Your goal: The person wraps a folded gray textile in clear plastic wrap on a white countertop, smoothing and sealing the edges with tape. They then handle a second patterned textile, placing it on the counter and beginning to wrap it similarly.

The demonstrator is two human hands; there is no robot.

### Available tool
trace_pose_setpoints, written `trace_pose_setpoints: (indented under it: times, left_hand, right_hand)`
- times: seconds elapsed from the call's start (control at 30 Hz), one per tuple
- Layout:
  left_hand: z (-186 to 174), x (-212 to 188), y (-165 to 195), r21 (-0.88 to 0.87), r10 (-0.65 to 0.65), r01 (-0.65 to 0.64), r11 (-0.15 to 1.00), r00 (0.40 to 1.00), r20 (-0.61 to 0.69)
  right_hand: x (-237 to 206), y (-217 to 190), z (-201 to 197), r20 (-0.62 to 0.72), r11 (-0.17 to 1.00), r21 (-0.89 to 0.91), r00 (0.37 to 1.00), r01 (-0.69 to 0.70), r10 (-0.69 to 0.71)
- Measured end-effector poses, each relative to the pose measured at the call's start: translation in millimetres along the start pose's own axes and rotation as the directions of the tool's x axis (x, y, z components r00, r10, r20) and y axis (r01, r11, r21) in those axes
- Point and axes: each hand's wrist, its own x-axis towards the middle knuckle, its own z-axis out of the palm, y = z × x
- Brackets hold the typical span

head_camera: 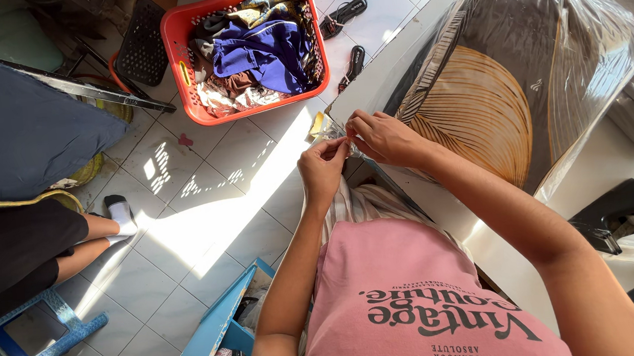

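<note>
The open end of a clear plastic bag (pixel 547 39), holding folded leaf-print fabric on the white table (pixel 504 261), is pinched by the left hand (pixel 322 166) and right hand (pixel 383 136), fingers closed tight. The thin film could be torn if pulled apart hard, or the slippery mouth lost

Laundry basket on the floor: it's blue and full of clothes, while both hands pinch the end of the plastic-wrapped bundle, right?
Not quite: the head view shows the laundry basket is red, not blue. It is full of clothes, and the left hand and right hand do pinch the plastic-wrapped bundle.
</note>
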Motion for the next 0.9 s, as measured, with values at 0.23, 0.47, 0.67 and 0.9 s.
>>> trace_pose_setpoints:
  times: [0.23, 0.47, 0.67, 0.9]
  left_hand:
    - [3.2, 2.9, 1.5, -0.041, 0.004, -0.005, 0.999, 1.000, -0.012]
    - [5.2, -0.4, -6.8, 0.052, 0.026, -0.025, 0.998, 0.999, -0.031]
    - [-2.1, -10.7, -18.0, -0.005, 0.010, -0.010, 1.000, 1.000, -0.016]
    - [-29.8, 1.7, -17.9, -0.063, 0.038, -0.029, 0.998, 0.987, 0.153]
  right_hand:
    - [1.7, -4.4, -6.6, -0.023, 0.989, 0.118, 0.996, -0.084, 0.087]
    - [6.4, -7.3, -18.9, -0.089, 0.941, 0.318, 0.984, -0.116, 0.151]
    - [9.4, -8.2, -32.7, -0.071, 0.840, 0.518, 0.970, -0.162, 0.231]
    - [3.5, -24.8, -54.6, -0.329, 0.912, 0.388, 0.904, -0.133, 0.272]
